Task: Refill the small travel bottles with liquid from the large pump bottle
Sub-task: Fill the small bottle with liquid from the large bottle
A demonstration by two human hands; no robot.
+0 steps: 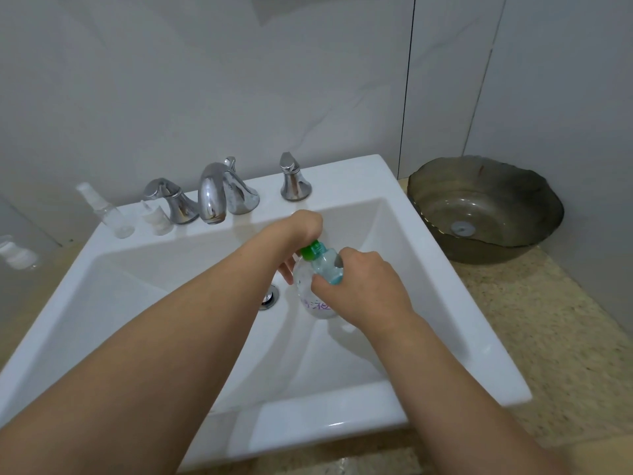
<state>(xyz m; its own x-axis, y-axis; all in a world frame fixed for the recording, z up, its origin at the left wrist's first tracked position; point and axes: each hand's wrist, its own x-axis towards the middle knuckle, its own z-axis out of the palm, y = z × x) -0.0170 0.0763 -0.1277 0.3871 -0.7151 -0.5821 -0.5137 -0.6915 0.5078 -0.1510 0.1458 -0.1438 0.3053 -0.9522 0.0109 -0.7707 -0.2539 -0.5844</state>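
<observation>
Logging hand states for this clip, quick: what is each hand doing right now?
Left hand: closed, gripping the green pump top of the large pump bottle.
Right hand: closed, holding the bottle's body over the sink.

Both forearms extended forward, left hand [301, 231] seemingly curled downward, right hand [359, 286] fingers wrapped.

The right hand [359, 286] covers much of the pump bottle [317, 296]; the left edge cuts a white bottle [15, 253].
</observation>
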